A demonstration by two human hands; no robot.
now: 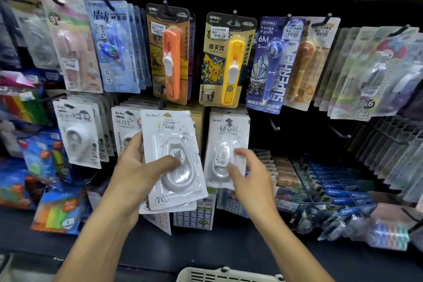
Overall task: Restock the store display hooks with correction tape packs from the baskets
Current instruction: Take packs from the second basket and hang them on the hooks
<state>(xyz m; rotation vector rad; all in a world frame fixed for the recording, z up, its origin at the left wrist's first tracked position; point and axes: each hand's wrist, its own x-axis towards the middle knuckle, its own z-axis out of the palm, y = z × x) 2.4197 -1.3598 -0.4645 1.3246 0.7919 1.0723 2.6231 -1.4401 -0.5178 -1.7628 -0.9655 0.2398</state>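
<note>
Black display wall, crowded hooks. Your left hand [137, 167] fingers clamp stacked correction tape packs [174, 158]; right hand [247, 174] fingers pinch a hung pack [226, 144]. White basket [229, 276] at the bottom edge.

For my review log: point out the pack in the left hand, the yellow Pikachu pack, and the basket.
Held pack [170, 144], head view, card above blister.
Yellow Pikachu pack [214, 68], head view, Pikachu print.
Basket [206, 273], head view, rim.
</note>
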